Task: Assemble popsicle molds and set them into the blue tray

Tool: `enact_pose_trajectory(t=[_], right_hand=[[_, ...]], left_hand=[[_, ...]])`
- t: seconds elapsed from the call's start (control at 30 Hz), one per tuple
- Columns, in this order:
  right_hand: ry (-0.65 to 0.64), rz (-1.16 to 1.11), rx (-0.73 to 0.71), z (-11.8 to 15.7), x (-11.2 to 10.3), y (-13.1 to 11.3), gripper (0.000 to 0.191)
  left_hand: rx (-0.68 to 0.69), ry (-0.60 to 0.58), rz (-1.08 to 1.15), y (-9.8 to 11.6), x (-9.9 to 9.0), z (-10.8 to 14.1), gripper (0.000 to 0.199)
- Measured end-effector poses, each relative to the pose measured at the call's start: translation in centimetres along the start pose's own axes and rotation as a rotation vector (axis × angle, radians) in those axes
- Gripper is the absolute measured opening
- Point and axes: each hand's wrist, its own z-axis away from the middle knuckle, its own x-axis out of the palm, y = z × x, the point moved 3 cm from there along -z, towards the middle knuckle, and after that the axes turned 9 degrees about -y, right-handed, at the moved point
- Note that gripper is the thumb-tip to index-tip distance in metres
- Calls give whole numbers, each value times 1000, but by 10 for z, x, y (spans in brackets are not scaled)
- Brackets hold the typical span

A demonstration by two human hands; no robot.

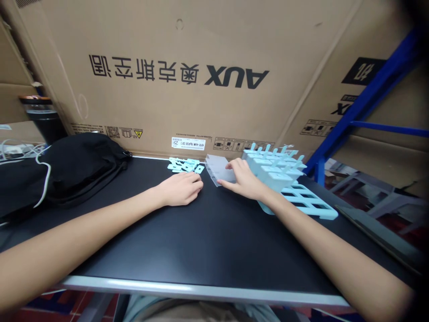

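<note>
Your right hand [247, 181] grips the clear box [217, 167]; pieces [187, 166] still lie loose beyond your left hand [182, 188], grip unclear.

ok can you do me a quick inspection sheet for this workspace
surface: black table with a pale metal front edge
job's things: pale-blue mould block with upright sticks, at a slotted rack; small pale-blue pieces in a loose pile; translucent tray between pile and block
clutter: black bag at left, dark bottle behind it
hands: left hand palm down beside the pile, grip hidden; right hand holds the tray between thumb and fingers
cables: white cables over the bag
surroundings: cardboard box behind, printing upside down; blue frame at right
</note>
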Motion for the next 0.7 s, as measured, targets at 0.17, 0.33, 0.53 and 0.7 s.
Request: enact_pose_trajectory(t=[0.17,0.33,0.53,0.7], right_hand=[[-24,82,0,1,2,-5,52],[184,341,-69,11,-49,-19,57],[280,415,314,46,-114,27,47],[-198,101,484,54,-95,62,55]], left_hand=[[1,1,0,0,1,0,22],[1,11,10,0,2,0,21],[-9,5,30,0,1,1,19],[-20,-2,29,-1,0,2,20]])
